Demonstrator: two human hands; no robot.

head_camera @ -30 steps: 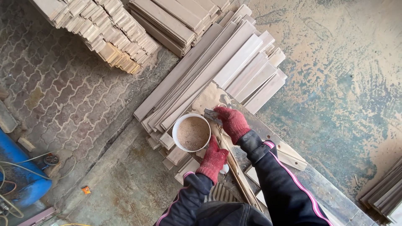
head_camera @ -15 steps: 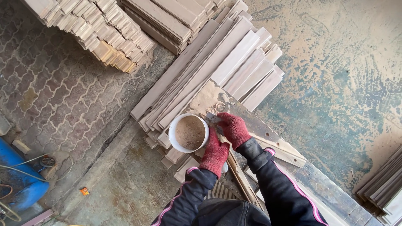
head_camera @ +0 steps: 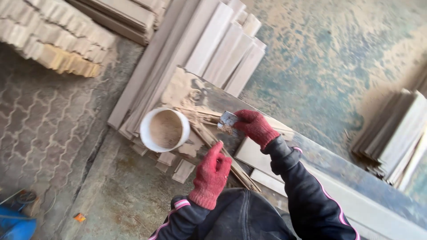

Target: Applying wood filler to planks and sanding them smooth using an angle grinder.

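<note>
Here the right hand (head_camera: 254,126), in a red knit glove, grips a small flat scraper (head_camera: 227,122) w/ a dab of tan paste on the blade; fingers closed on it from the handle side, blade tipped toward the bucket so the load probably stays put. Left hand (head_camera: 211,172), also red-gloved, holds nothing: fingers loosely together, slightly curled, hovering just over thin wood strips (head_camera: 222,153) near the bench edge, likely placed to steady them.

White round bucket (head_camera: 164,129) sits just left of the scraper, open top, filled w/ tan sawdust-like mix. It's perched on the ends of long boards (head_camera: 187,58), close enough for the blade to reach w/o stretching.

Surface: a rough workbench (head_camera: 329,164), dark, worn, smeared w/ dried filler and a heap of sawdust (head_camera: 178,89) at its far end. Pale planks (head_camera: 258,155) lie flat on it near the person's right sleeve, which is dark w/ a pink stripe.

Room: workshop floor, part patterned pavers (head_camera: 40,129) on the left, part bare concrete (head_camera: 333,53) dusted w/ sawdust on the right. Stacked timber (head_camera: 58,40) top left, another stack of boards (head_camera: 396,133) at the right edge. Blue tank-like object (head_camera: 15,224) bottom-left corner, mostly cut off; a small orange item (head_camera: 80,217) lies on the floor near it, too small to tell what.
</note>
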